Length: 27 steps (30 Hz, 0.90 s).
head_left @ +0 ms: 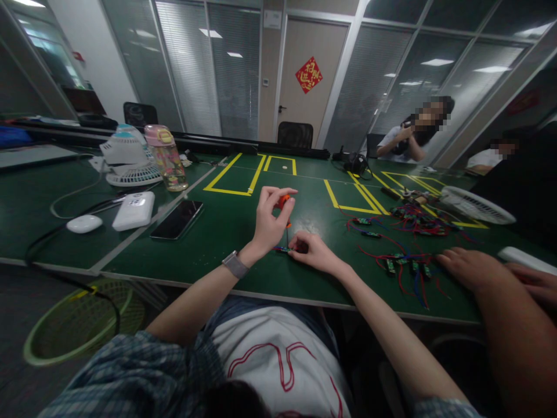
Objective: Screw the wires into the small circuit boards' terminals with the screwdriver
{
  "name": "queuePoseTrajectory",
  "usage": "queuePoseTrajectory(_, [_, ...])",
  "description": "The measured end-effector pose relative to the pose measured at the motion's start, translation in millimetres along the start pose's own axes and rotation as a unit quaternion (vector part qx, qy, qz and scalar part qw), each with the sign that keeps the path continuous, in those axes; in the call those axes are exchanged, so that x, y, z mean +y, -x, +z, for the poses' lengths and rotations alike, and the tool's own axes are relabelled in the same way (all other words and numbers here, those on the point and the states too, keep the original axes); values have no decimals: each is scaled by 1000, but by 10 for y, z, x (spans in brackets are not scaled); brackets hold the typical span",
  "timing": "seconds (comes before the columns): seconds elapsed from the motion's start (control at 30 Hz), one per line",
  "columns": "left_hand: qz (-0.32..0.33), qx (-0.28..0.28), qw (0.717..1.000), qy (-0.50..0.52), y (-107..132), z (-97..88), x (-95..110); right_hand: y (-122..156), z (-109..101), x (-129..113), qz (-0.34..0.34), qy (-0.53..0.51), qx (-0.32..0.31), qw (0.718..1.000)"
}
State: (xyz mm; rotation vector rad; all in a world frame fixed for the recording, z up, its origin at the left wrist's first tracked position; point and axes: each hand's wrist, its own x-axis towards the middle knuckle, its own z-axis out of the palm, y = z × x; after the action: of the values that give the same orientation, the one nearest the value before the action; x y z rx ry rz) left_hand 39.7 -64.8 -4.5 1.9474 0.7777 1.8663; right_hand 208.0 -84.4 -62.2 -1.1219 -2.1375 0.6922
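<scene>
My left hand (270, 219) is closed around the orange handle of a screwdriver (284, 201), held upright with its thin shaft pointing down. The shaft's lower end meets a small green circuit board (284, 249) on the table; whether it touches a screw is too small to see. Low beside the shaft, my right hand (310, 251) pinches the board's right end against the tabletop. A dark patch shows under the curled fingers of that hand, and I cannot make out what it is.
Several wired circuit boards (407, 264) and a larger pile of them (420, 217) lie to the right, near another person's hand (467, 267). On the left are a phone (177, 220), a white box-shaped device (134, 210), a bottle (167, 159) and a fan (130, 159).
</scene>
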Motion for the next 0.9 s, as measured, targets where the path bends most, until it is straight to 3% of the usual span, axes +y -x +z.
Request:
queuePoseTrajectory(0.23, [11,-13,1000,13,-5,1,-3,1,-1,-9,3,0,-1,1000])
queuePoseTrajectory(0.6, [34,21,999,-14,-6,16,12,3,0,-16,-1,0,3,1000])
queuePoseTrajectory(0.9, [38,-23,999,20,2,6,15,3,-3,-8,-6,-5,2,1000])
